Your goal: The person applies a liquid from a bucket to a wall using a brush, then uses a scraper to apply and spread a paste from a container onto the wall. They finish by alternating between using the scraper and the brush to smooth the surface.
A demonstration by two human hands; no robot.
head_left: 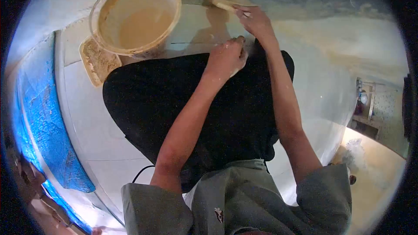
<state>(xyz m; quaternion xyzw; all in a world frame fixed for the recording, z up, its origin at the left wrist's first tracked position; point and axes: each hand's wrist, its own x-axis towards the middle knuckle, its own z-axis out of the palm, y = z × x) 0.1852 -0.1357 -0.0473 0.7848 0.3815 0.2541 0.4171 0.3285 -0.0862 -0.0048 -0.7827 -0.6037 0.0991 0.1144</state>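
My right hand (256, 21) is closed around one end of a pale yellow, oblong sponge-like pad (224, 5). The pad is held at the foot of the wall, where a grey and tan smeared surface begins. Lower and to the left, above my dark-clothed lap, my left hand (226, 58) is curled closed with light smears on its skin. Whatever may be inside those fingers is hidden. To the left of both hands stands a round bucket (173, 16) with cloudy tan liquid (146, 27) in it and residue on its inner wall.
Beside the bucket lies a shallow tray (96, 80) with crumbly brown material. Pale tiles (104, 132) cover the floor. A blue sheet (45, 113) runs along the left edge. The smeared wall (313, 0) borders the work area in front; a tan panel (374, 161) is at right.
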